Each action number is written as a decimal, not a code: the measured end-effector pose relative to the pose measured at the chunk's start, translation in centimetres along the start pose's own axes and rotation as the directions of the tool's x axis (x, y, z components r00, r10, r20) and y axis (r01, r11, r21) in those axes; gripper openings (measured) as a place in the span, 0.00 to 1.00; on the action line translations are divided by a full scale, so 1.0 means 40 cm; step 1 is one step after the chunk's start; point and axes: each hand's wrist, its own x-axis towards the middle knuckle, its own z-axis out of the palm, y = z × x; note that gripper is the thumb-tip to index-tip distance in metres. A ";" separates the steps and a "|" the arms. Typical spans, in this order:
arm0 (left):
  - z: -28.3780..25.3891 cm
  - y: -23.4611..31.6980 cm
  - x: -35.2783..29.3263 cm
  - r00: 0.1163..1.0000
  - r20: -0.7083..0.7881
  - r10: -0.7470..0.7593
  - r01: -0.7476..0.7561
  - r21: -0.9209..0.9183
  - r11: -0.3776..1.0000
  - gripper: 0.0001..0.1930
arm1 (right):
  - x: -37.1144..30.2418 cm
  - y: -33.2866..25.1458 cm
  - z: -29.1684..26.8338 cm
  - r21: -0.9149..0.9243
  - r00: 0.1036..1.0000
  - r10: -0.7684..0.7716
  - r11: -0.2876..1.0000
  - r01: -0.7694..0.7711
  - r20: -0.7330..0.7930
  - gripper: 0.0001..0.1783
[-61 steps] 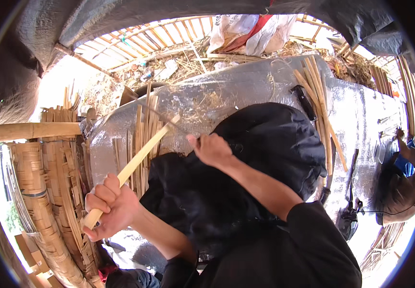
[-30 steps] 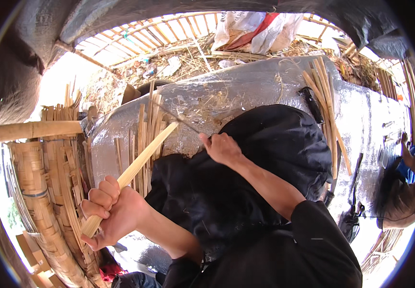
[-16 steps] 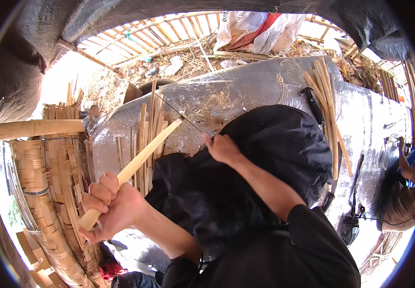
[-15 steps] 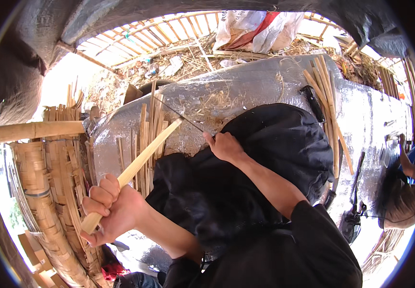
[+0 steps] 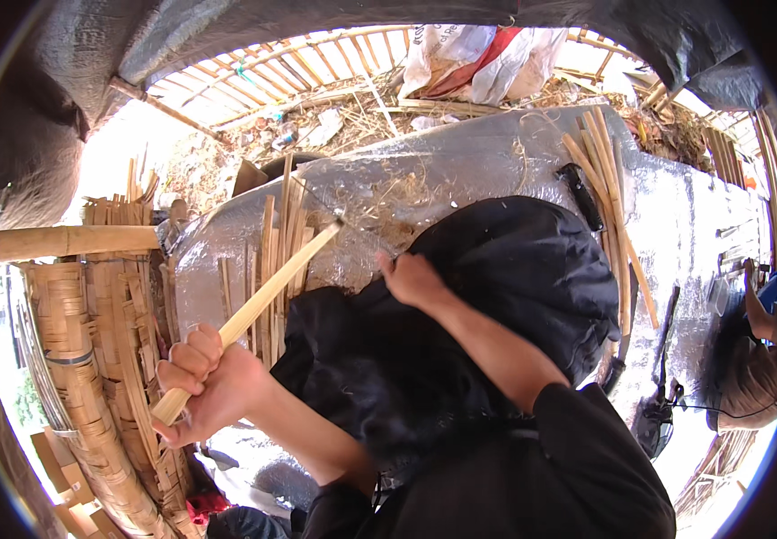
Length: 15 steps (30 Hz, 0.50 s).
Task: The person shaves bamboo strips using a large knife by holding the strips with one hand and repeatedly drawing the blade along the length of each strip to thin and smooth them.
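My left hand (image 5: 213, 382) is closed round the lower end of a pale bamboo strip (image 5: 262, 299), which slants up and to the right. Near the far tip of the strip passes the thin dark blade of a knife (image 5: 318, 200), partly blurred. Its handle is hidden in my closed right hand (image 5: 413, 277); I cannot tell whether the blade touches the strip. Beneath both forearms a black cloth (image 5: 514, 260) covers my lap.
Bamboo strips lie on the silver sheet (image 5: 496, 148), one bunch (image 5: 285, 234) left of the cloth and another (image 5: 611, 189) right, beside a black object (image 5: 579, 193). Woven bamboo rolls (image 5: 65, 332) stand left, under a pole (image 5: 74, 242). Another person (image 5: 752, 359) sits far right.
My right hand has shifted slightly left and toward me, and the knife blade is now more blurred. My left hand still grips the bamboo strip in almost the same place.
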 end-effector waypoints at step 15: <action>-0.020 0.040 -0.007 0.979 -0.196 0.057 -0.042 0.079 0.996 0.31 | -0.078 -0.049 -0.069 -0.155 1.000 0.019 0.988 -0.016 0.018 0.41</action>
